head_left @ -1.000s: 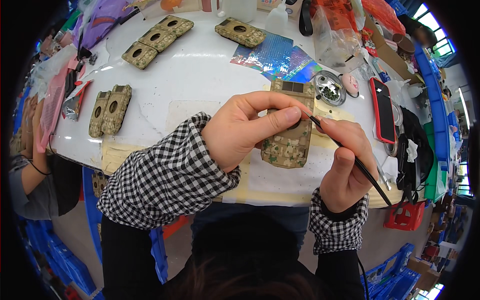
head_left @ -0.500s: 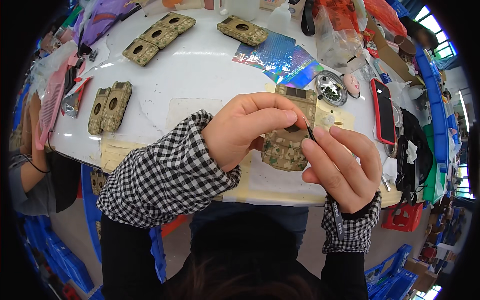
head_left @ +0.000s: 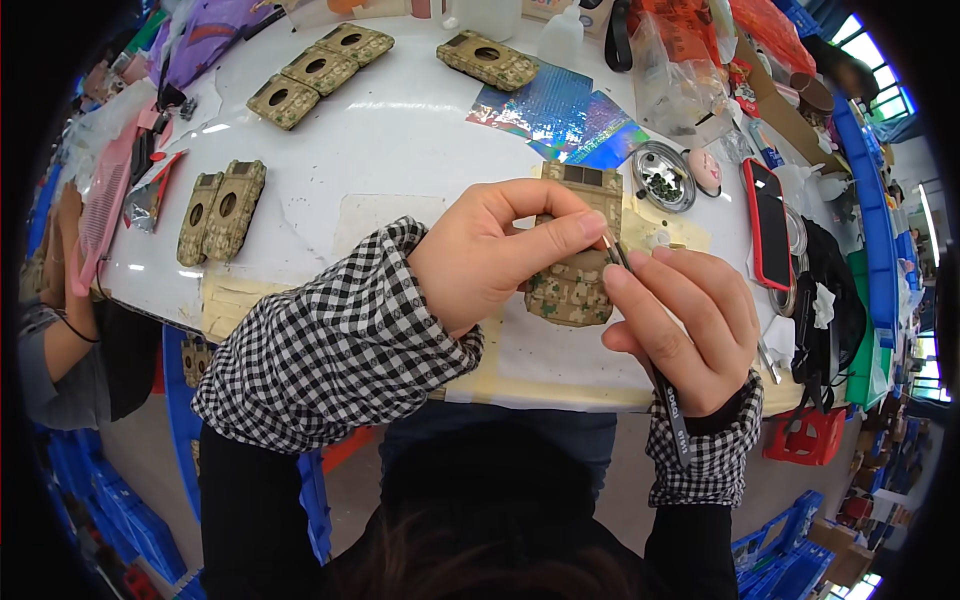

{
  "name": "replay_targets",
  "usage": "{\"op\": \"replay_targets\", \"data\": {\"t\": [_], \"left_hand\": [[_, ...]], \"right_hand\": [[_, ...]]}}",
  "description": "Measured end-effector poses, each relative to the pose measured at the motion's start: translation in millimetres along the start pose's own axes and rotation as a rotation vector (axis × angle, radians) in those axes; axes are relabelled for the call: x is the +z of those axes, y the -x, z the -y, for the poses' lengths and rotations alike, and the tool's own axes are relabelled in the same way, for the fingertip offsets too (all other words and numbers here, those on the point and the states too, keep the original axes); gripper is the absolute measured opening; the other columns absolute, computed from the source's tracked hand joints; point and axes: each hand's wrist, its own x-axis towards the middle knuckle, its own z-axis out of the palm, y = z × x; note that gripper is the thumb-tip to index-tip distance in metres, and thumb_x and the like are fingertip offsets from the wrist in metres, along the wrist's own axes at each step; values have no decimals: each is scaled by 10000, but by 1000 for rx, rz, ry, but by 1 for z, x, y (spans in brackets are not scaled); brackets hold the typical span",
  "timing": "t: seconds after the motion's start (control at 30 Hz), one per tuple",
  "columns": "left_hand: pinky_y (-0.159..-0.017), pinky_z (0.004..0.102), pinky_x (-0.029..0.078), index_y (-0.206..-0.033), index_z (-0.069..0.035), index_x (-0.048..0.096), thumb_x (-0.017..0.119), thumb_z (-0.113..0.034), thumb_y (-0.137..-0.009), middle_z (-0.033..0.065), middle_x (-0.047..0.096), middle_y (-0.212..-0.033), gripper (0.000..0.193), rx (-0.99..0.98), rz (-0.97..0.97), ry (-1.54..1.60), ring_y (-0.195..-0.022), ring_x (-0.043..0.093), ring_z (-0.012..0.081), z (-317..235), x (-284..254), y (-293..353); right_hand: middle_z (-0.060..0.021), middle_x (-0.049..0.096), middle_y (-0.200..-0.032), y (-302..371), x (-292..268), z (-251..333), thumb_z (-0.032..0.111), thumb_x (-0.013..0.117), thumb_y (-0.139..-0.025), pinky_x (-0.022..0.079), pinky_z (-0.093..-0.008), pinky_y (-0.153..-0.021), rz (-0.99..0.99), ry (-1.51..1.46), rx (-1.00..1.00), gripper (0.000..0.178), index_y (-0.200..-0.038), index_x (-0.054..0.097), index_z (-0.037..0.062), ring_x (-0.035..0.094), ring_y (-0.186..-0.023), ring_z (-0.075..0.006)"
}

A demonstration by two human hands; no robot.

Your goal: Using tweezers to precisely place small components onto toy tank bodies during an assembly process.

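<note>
Black tweezers [head_left: 655, 365] are held between the thumb and fingers of my right hand [head_left: 690, 320], their slim tips pointing up and left. Those tips meet the pinched thumb and forefinger of my left hand [head_left: 500, 245]; whatever the pinch holds is too small or hidden to tell. Directly beneath lies a camouflage-painted toy tank hull [head_left: 568, 290], partly covered by my left hand. To the right of it sits a round clear dish [head_left: 662, 178] with small dark green pieces inside.
More camouflage hulls with round holes stand on the white table [head_left: 380, 130]: a pair [head_left: 228, 210] at left, three in a row [head_left: 318, 68] farther back, and one alone [head_left: 487, 60]. A red-cased phone [head_left: 767, 222] lies at right. Shiny holographic sheets [head_left: 560, 115] lie behind my hands.
The hull has shifted slightly away and to the left. The tweezers' two tips now show apart beside my left fingertips, and my left thumb has moved a little right.
</note>
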Motion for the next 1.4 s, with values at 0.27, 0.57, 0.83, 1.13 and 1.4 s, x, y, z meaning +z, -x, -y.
{"op": "replay_targets", "data": {"t": [0.27, 0.57, 0.83, 1.13, 1.4], "left_hand": [[-799, 226, 454, -935, -20, 605, 552, -186, -908, 27, 624, -909, 177, -16, 3, 23, -863, 560, 76, 2, 2, -3], [-784, 224, 461, -942, -25, 606, 544, -205, -913, 24, 620, -913, 193, -5, 12, 6, -860, 558, 70, 4, 0, -4], [-771, 223, 470, -956, -17, 606, 520, -220, -927, 22, 612, -905, 222, -12, 34, -9, -852, 560, 71, 3, 2, -4], [-793, 236, 475, -1002, -6, 603, 507, -225, -931, 44, 617, -942, 250, -28, 24, -9, -880, 573, 92, 3, 2, -3], [-835, 280, 493, -1122, 10, 552, 441, -119, -920, 79, 604, -1030, 264, -109, 24, 79, -935, 590, 129, -3, 2, -3]], "right_hand": [[-70, 620, -828, 8, 0, -2, 265, 696, -709, 484, -331, -662, -77, -264, 208, 377, -1010, 654, 42, 577, -749, -236], [-77, 606, -794, 10, -1, -2, 243, 692, -719, 479, -346, -697, -71, -304, 230, 393, -1046, 638, 33, 573, -748, -245], [-100, 610, -802, 13, -5, 1, 210, 667, -774, 478, -341, -698, -105, -341, 313, 309, -1018, 627, 25, 579, -758, -255], [-119, 570, -799, 23, -9, 0, 7, 593, -815, 440, -308, -687, -186, -189, 635, 77, -892, 587, 9, 552, -737, -243], [-81, 550, -694, 27, 3, -14, 1, 680, -729, 412, -312, -621, -94, 50, 601, 183, -905, 638, 27, 518, -668, -221]]}}
